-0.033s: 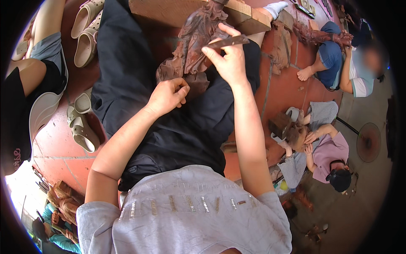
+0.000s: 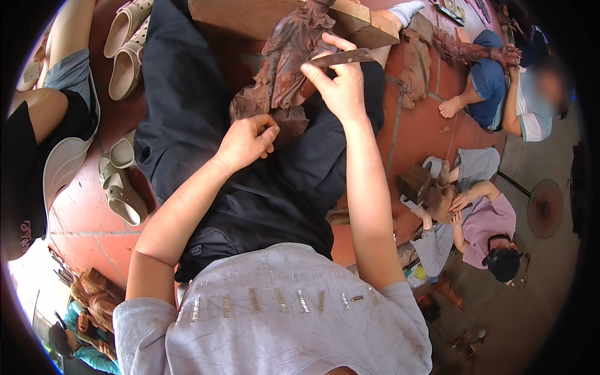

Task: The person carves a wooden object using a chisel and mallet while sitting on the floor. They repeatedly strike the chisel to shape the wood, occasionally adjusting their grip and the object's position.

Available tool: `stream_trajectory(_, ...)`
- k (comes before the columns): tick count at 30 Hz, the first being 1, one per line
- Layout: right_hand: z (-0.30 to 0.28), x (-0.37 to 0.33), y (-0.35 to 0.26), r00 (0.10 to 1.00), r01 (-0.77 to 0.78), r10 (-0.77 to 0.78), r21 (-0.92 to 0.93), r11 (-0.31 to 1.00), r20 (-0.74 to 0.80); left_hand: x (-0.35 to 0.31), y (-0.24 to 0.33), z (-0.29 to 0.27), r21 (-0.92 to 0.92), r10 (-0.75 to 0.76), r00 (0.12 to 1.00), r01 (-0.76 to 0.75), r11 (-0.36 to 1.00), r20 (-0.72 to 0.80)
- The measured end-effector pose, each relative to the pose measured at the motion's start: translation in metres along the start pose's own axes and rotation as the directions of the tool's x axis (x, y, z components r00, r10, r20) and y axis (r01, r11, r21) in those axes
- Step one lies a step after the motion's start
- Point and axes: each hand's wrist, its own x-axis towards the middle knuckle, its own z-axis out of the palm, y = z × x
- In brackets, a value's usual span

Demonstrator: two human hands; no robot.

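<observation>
A reddish-brown carved wooden figure [image 2: 290, 59] with draped folds leans between my knees, its top cut off by the upper edge. My right hand [image 2: 340, 84] is closed on a flat, dark metal blade [image 2: 342, 57] held crosswise between thumb and fingers. The blade's outer end points right, and its inner end lies by the figure's folds; whether it touches them I cannot tell. At the figure's base [image 2: 290, 119], my left hand [image 2: 249, 142] is closed against the near left edge with its fingers curled. Part of its hold is hidden.
A thick wooden beam [image 2: 262, 22] lies just beyond the figure. Pale clogs [image 2: 127, 72] stand on the red tiled floor at left. Another carving [image 2: 415, 69] lies at right. People work at right and lower left; a seated person [image 2: 59, 125] is close at left.
My right hand and the blade have shifted very slightly to the right. The left hand and the figure stay in place.
</observation>
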Motion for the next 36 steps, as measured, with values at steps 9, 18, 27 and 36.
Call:
stream_trajectory(9, -0.003, -0.003, -0.001, 0.971, 0.238, -0.232, -0.203, 0.95, 0.057, 0.0, 0.003, 0.0, 0.008, -0.009, 1.0, 0.009, 1.0, 0.007)
stream_trajectory(18, 0.021, -0.017, -0.006, 0.987, 0.138, -0.153, -0.204, 0.969, -0.055, 0.001, 0.002, 0.001, 0.016, -0.028, 1.0, 0.028, 0.999, 0.003)
stream_trajectory(27, 0.024, -0.016, -0.007, 0.969, 0.19, -0.231, -0.343, 0.92, -0.083, 0.0, 0.001, -0.001, -0.01, -0.036, 0.999, 0.036, 0.999, 0.013)
stream_trajectory(36, 0.018, -0.016, -0.002, 0.982, 0.01, -0.011, -0.004, 1.0, -0.191, 0.0, 0.001, -0.001, -0.022, -0.028, 0.999, 0.028, 0.999, 0.022)
